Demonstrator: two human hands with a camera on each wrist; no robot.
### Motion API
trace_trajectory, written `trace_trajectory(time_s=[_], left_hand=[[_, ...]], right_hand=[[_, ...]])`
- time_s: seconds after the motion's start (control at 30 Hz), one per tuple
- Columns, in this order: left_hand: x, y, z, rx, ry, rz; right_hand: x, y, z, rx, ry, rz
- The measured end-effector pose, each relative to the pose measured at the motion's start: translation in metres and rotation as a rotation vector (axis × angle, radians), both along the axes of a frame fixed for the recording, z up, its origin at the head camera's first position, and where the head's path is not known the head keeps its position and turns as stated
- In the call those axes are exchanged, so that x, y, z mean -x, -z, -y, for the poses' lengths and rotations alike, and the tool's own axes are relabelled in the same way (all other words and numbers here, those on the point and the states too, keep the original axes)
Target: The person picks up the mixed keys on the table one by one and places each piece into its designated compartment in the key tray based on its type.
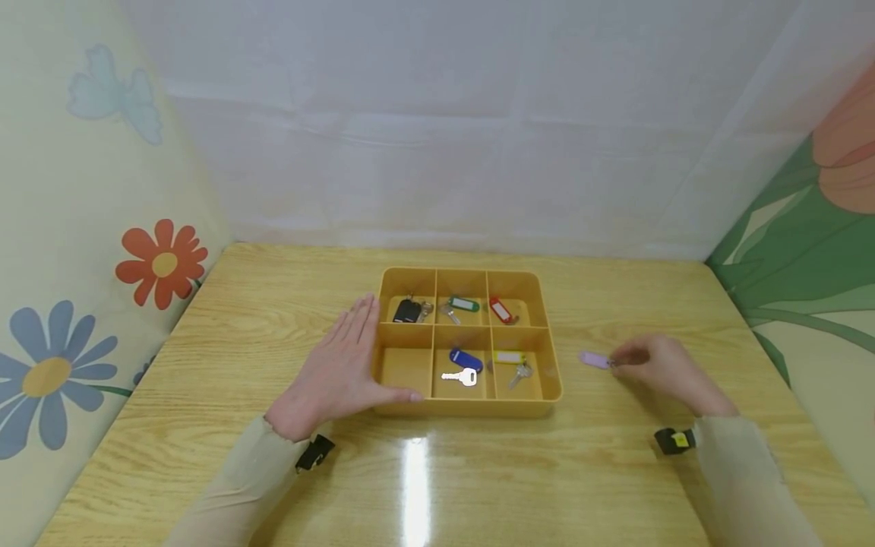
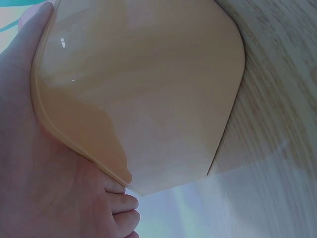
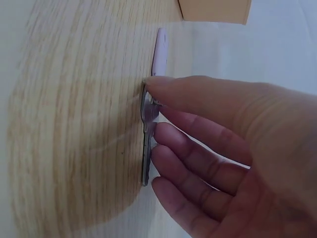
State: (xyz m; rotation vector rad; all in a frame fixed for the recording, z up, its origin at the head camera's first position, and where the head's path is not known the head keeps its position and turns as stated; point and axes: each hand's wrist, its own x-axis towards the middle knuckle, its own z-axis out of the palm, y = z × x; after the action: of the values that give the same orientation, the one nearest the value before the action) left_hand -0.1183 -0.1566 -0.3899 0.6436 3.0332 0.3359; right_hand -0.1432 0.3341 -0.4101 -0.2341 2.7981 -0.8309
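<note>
A yellow six-compartment tray (image 1: 465,408) stands on the table. My left hand (image 1: 336,374) rests on its near left corner, fingers straight along the left side and thumb along the front rim; the left wrist view shows this hand (image 2: 64,173) against the tray's outer wall (image 2: 163,99). To the right of the tray, my right hand (image 1: 666,371) pinches a key with a light purple tag (image 1: 595,359), close to the tabletop. In the right wrist view its thumb and fingertips are at the head of the key (image 3: 147,144), the tag (image 3: 159,54) pointing away.
Inside the tray lie a black fob with a key (image 1: 407,311) and keys with a green tag (image 1: 464,304), red tag (image 1: 500,310), blue tag (image 1: 466,361) and yellow tag (image 1: 509,357). A white cloth (image 1: 437,152) hangs behind the wooden table (image 1: 307,281).
</note>
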Motion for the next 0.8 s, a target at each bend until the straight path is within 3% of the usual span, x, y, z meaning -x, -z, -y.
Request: trace_trajectory(time_s=[0.4, 0.8], left_hand=[[-0.0002, -0.0004, -0.0007, -0.004, -0.001, 0.002], [0.0000, -0.0012, -0.0003, -0.001, -0.005, 0.007]], right_hand=[[-0.0001, -0.0043, -0.0040, -0.042, -0.001, 0.063], [-0.0001, -0.0056, 0.0000, -0.020, -0.009, 0.062]])
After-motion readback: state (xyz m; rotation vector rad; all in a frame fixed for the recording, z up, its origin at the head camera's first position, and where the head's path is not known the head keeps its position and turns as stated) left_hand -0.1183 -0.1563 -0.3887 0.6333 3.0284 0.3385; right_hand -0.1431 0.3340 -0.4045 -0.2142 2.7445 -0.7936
